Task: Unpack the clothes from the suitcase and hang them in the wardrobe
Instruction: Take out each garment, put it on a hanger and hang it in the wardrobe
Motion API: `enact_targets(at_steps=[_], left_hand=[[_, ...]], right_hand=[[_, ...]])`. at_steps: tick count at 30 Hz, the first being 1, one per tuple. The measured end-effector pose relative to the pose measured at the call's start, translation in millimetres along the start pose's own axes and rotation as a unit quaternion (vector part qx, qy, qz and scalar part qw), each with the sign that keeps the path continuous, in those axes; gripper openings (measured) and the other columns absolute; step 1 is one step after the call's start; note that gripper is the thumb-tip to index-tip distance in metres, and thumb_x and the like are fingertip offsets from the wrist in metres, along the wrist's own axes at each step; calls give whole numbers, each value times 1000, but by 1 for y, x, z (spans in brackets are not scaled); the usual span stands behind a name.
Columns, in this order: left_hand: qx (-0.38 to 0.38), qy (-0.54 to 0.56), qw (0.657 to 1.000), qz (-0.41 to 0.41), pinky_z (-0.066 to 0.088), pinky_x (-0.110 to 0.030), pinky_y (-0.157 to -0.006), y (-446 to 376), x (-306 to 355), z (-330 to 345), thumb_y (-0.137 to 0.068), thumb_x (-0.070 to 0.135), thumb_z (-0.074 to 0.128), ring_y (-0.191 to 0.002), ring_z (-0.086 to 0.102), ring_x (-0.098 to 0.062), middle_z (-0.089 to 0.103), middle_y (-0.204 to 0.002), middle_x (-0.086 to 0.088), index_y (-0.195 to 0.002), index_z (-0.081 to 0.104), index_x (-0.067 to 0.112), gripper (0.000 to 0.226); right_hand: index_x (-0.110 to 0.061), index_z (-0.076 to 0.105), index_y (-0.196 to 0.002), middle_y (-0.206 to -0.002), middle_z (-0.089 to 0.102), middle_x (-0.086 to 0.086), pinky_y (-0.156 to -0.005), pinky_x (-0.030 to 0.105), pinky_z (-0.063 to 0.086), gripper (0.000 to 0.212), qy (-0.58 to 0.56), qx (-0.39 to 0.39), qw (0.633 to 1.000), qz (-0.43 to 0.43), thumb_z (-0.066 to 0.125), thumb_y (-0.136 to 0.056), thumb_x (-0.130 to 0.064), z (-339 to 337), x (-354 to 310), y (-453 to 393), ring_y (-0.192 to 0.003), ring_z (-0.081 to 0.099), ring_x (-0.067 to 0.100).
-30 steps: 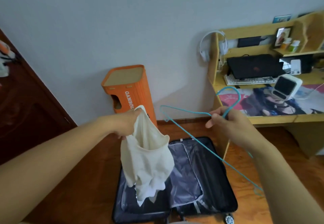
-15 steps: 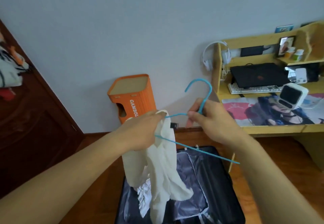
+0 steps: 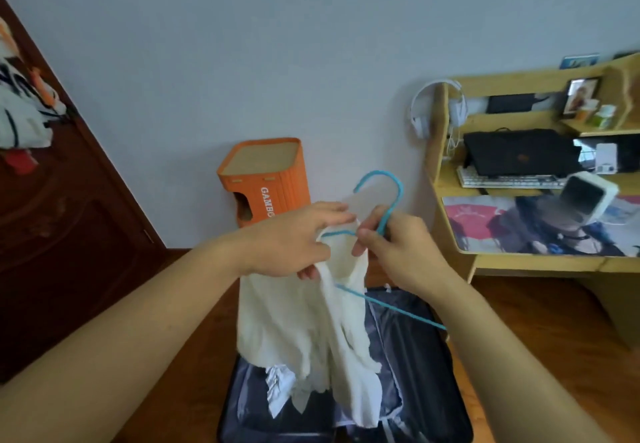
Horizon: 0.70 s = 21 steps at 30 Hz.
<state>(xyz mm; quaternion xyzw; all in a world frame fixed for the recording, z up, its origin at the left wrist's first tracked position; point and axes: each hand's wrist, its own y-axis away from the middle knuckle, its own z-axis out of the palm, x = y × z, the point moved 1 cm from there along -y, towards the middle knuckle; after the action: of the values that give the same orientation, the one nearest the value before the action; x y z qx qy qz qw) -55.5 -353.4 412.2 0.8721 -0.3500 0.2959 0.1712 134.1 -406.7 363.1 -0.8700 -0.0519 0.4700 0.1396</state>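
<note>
A cream-white garment (image 3: pixel 304 325) hangs in front of me over the open black suitcase (image 3: pixel 415 349) on the floor. My left hand (image 3: pixel 287 241) grips the garment's top edge. My right hand (image 3: pixel 398 245) pinches the neck of a thin blue wire hanger (image 3: pixel 388 207), whose hook points up. One hanger arm passes into the garment's opening, the other runs down to the right. The dark wooden wardrobe (image 3: pixel 52 234) stands at the left, with clothes (image 3: pixel 20 113) hanging inside it.
An orange stool (image 3: pixel 266 179) stands against the wall behind the suitcase. A wooden desk (image 3: pixel 540 262) with a laptop, keyboard, headphones and small fan fills the right side. Wooden floor surrounds the suitcase.
My hands came together and rose. The hanger swung upright and its left arm went into the garment's top, which my left hand holds up.
</note>
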Motion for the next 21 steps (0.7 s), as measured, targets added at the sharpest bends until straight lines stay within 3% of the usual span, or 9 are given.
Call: enact_targets(at_steps=[2,4,5,7,10,12,14,18,21], left_hand=[[145,53,984,92,54,-24,-82,12,-2,-10,-100,5,55,-90,70,-11,52,-137,5,-137,57,31,45],[305,-65,945,99,39,-18,-102,14,-28,-28,-102,29,53,-116,57,-5,56,-131,6,-135,60,25,34],[326,-118,934,80,33,-17,-107,15,-47,-34,-101,42,47,-121,50,-4,54,-135,7,-140,57,23,44],[268,-137,953,5,36,-28,-111,19,-71,-36,-100,62,36,-121,51,-5,55,-139,8,-148,46,29,59],[304,-150,941,-26,52,-47,-78,22,-78,-43,-95,73,26,-80,65,-24,68,-85,-2,-117,57,25,62],[332,-179,926,17,48,-43,-66,27,-67,-63,-97,66,24,-70,62,-26,61,-70,-1,-102,55,23,54],[326,-169,928,63,44,-37,-62,28,-53,-85,-101,57,30,-63,57,-14,59,-66,3,-91,54,23,43],[205,-54,977,-24,42,-20,-68,19,-28,-114,-105,35,49,-67,58,6,64,-68,21,-69,69,30,41],[208,-163,965,-5,48,-31,-85,19,-9,-114,-92,56,36,-91,63,-7,67,-86,13,-81,70,29,44]], right_hand=[[-25,67,-75,-76,73,5,-77,56,51,21,-105,69,992,5,61,-93,-17,-13,10,10,-72,61,30],[-18,63,-78,-75,73,9,-81,57,52,21,-155,106,982,5,59,-97,-8,-27,14,18,-76,64,33],[-13,62,-81,-74,73,9,-84,56,52,19,-162,118,980,-1,59,-97,-5,-31,16,20,-78,66,33],[-8,63,-82,-74,73,9,-85,56,52,16,-161,135,977,-22,60,-97,-3,-37,16,21,-80,66,35],[-13,63,-83,-73,72,9,-75,49,52,12,-176,150,971,-62,61,-95,-11,-49,20,20,-74,64,34],[-10,60,-80,-65,67,8,-63,30,47,16,-199,144,967,-61,59,-96,-7,-54,21,18,-61,58,22],[-7,56,-77,-55,59,7,-52,16,37,22,-228,121,964,-56,55,-97,3,-56,20,15,-50,47,12],[-18,58,-72,-53,54,4,-49,16,34,32,-245,121,959,-73,56,-96,3,-57,8,9,-50,44,19],[-20,58,-72,-53,55,3,-50,14,36,33,-247,142,955,-83,59,-95,3,-54,0,2,-48,47,11]])
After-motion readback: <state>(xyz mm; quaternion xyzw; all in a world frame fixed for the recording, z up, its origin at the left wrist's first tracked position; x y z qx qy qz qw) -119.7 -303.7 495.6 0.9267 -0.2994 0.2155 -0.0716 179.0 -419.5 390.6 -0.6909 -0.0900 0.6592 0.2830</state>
